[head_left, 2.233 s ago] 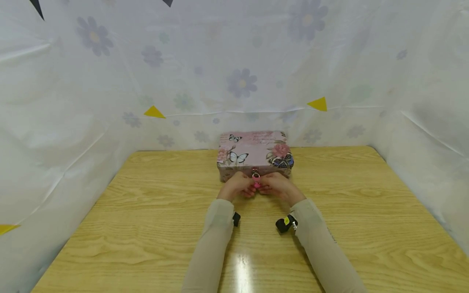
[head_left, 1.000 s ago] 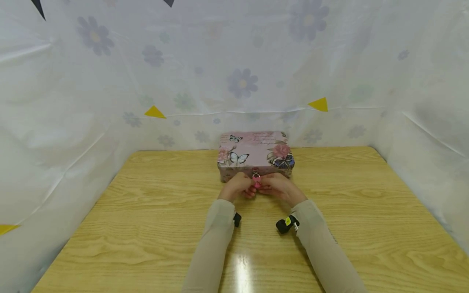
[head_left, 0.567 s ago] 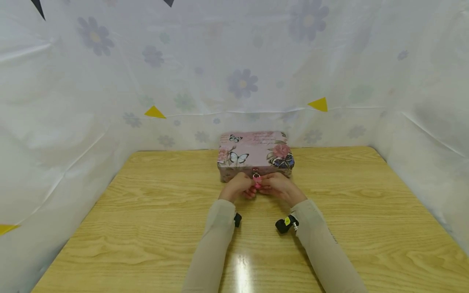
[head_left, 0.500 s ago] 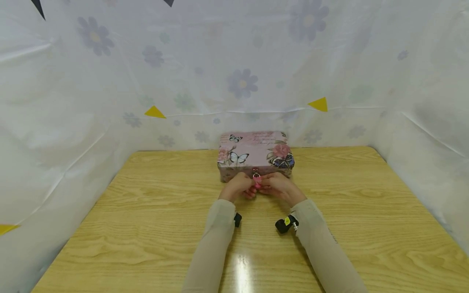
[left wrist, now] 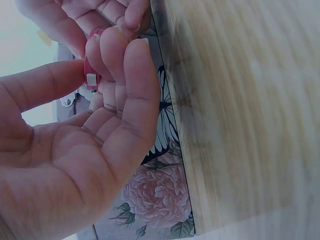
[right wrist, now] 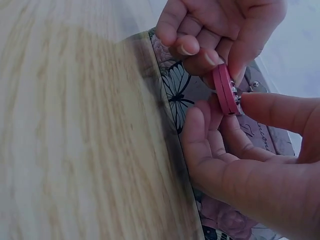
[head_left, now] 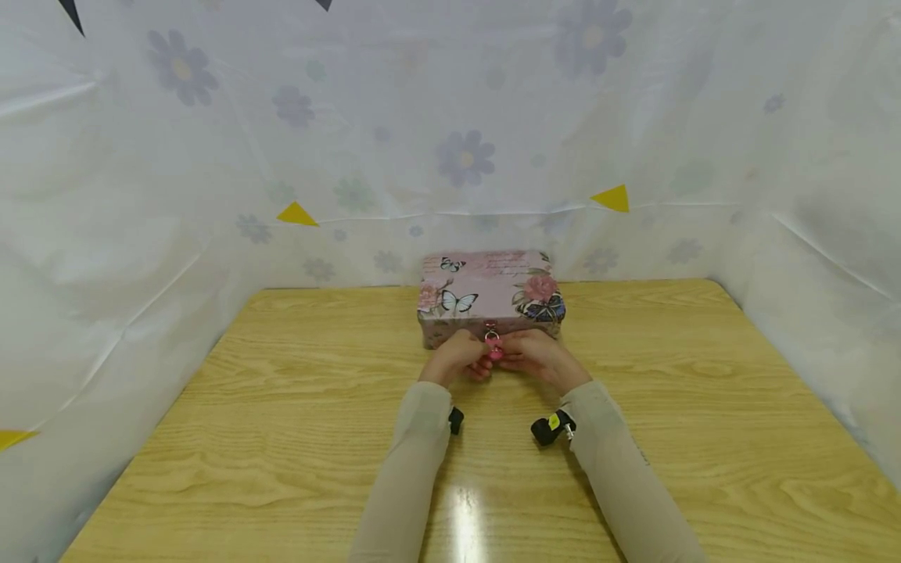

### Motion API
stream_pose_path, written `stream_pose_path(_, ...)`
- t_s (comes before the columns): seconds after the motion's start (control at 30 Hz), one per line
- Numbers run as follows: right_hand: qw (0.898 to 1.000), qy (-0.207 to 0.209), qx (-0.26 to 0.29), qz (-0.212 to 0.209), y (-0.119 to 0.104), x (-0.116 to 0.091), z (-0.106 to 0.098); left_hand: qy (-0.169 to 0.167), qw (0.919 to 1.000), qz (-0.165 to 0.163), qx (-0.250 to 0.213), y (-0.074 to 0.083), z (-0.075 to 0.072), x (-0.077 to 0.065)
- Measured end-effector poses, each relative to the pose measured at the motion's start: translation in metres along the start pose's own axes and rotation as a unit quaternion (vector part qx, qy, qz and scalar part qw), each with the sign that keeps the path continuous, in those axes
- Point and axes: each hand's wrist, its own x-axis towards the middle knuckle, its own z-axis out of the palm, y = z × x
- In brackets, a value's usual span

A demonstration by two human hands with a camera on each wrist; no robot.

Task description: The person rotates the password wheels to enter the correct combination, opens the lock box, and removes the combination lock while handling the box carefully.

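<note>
A pink combination padlock (right wrist: 226,90) hangs by its silver shackle (head_left: 492,336) from the front clasp of a closed pink box (head_left: 493,289) with butterflies and flowers. My left hand (head_left: 454,356) pinches the padlock between thumb and fingers from the left. From the right, my right hand (head_left: 538,356) holds it too. In the right wrist view, my right thumb (right wrist: 270,107) lies against the small metal dials (right wrist: 235,92) on the padlock's face, with the fingers curled behind it. The numbers on the dials are too small to read.
The box stands at the far edge of a wooden table (head_left: 281,438), close to a white flowered curtain (head_left: 394,117). Similar white sheeting (head_left: 831,258) encloses the sides. Yellow triangles (head_left: 298,215) mark the back curtain.
Both hands stay at the padlock in nearly the same place throughout. Only slight finger movement and a small tilt of the padlock show; the box has not moved.
</note>
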Motion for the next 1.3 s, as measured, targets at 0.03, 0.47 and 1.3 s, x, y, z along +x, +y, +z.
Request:
stream_pose_path(0.03,1.000,-0.001,0.001,0.001,-0.0003,-0.0002,-0.0005,-0.001,1.0000,0.000,0.000,0.0003,-0.0001,0.0000)
stream_pose_path(0.47,1.000,-0.011,-0.012,0.017,-0.0012,0.0003,0.0017,-0.002,1.0000,-0.002,0.001,-0.0013,0.0003,0.0009)
stream_pose_path(1.3,1.000,-0.007,0.030,-0.001,0.0009,-0.0004,0.0060,-0.007,0.9999,0.009,0.006,-0.0037,-0.0009,0.0018)
